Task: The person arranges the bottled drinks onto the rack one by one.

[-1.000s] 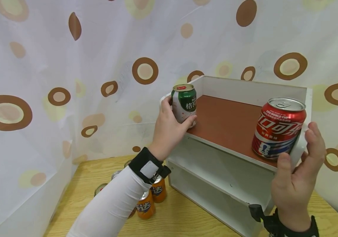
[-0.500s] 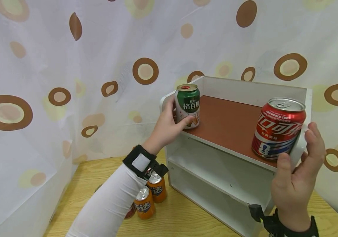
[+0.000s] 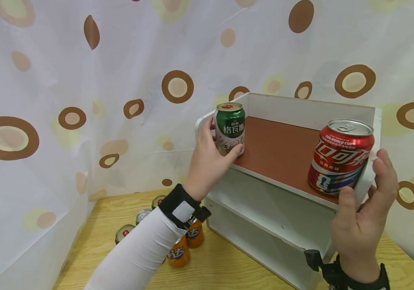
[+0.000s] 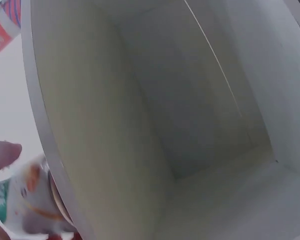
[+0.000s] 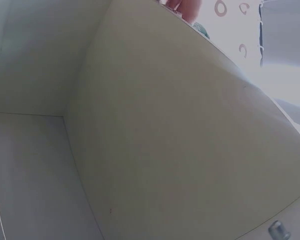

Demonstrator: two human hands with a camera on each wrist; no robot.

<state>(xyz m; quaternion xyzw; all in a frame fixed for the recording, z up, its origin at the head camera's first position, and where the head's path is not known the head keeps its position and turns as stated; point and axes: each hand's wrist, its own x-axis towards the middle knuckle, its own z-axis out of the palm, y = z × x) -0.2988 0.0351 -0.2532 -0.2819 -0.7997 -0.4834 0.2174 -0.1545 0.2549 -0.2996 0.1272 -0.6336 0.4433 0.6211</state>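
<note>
In the head view, my left hand [image 3: 210, 161] holds a green and white drink can [image 3: 232, 131]. The fingers lie on its left side and the thumb on its lower front. The can is upright at the front left end of the white shelf unit's [image 3: 283, 177] brown top. My right hand [image 3: 363, 225] grips the unit's right side panel, thumb in front and fingers on the outer side. A red cola can [image 3: 341, 157] stands just inside that panel. In the left wrist view, part of the left thumb [image 4: 5, 152] shows beside the blurred can.
Orange soda cans [image 3: 178, 253] and several other cans, partly hidden by the left sleeve [image 3: 138, 249], stand on the wooden table [image 3: 225, 270] left of the unit. A patterned curtain [image 3: 131, 52] hangs behind. Both wrist views look into the unit's compartments.
The green and white can has shifted slightly right and its label has turned. My left wrist dipped left, then came back right. The right hand and the cola can stayed put.
</note>
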